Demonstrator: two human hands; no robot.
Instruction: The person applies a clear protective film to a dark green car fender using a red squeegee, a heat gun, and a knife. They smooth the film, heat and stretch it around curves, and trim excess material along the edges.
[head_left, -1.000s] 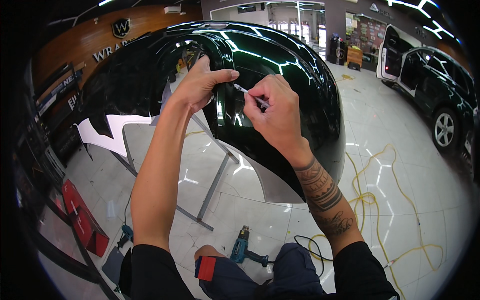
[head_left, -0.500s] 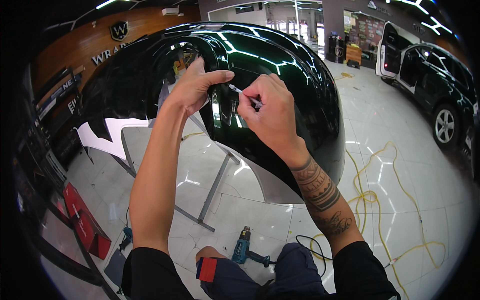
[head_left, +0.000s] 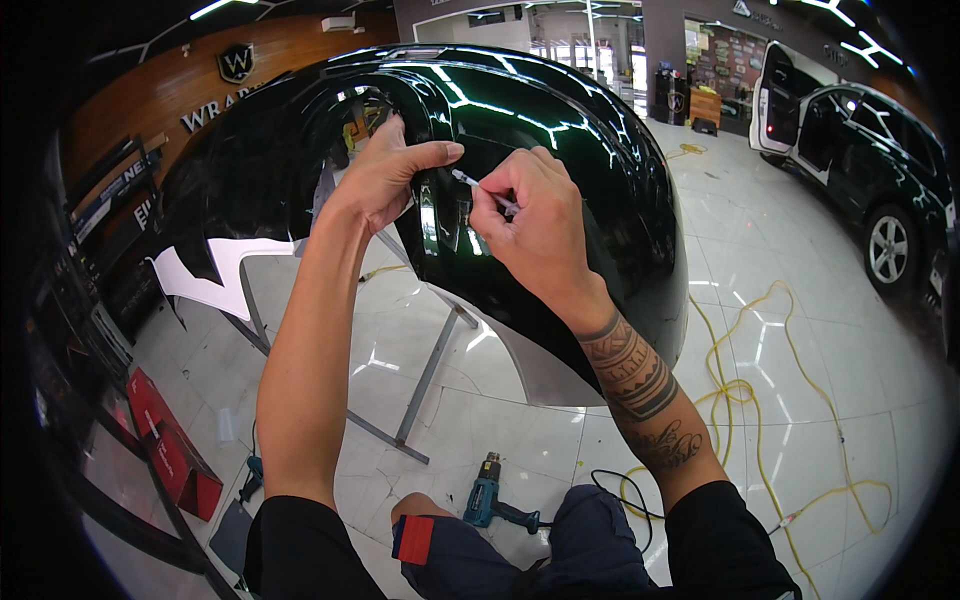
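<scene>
A glossy dark green car bumper (head_left: 590, 130) arches in front of me, with a rounded opening at its upper left. My left hand (head_left: 385, 180) grips the rim of that opening: the thumb lies along the outer face, while the fingers reach inside and are partly hidden. Just right of the thumb, my right hand (head_left: 535, 215) pinches a slim, pale, pen-shaped tool (head_left: 466, 179). Its light tip points up and left at the bumper's surface; whether it touches cannot be made out. White backing or bare panel (head_left: 235, 265) shows along the bumper's lower left edge.
Grey metal stand legs (head_left: 430, 385) show under the bumper. A teal heat gun (head_left: 485, 490) lies on the tiled floor between my knees. Yellow cord (head_left: 735, 390) winds across the floor at right. A red box (head_left: 175, 450) is at left, a car (head_left: 880, 180) far right.
My right hand and the pen-shaped tool have shifted slightly left, the tip drawing nearer my left hand's base. The left hand keeps its hold on the bumper.
</scene>
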